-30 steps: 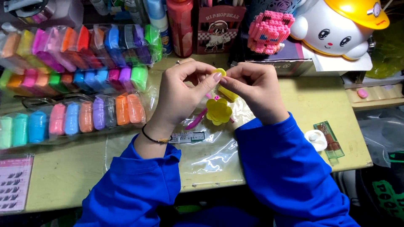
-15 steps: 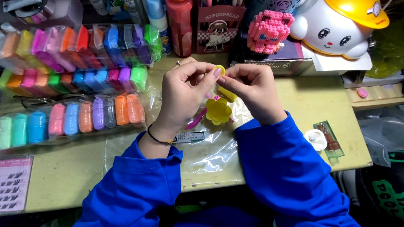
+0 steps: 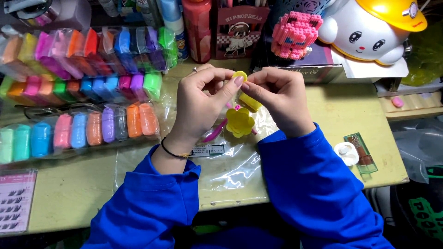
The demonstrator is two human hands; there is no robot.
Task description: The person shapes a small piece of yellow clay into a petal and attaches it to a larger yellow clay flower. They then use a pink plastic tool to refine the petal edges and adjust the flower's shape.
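Between pinching hands [image 3: 240, 94] (both): yellow clay [image 3: 239, 75]

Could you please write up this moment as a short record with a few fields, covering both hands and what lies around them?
left hand: left hand pinches a small yellow clay piece at its fingertips
right hand: right hand pinches the same piece from the other side
below hands: yellow clay flower on a clear plastic sheet
left of hands: rows of coloured clay packs
surface: pale yellow table
sleeves: blue
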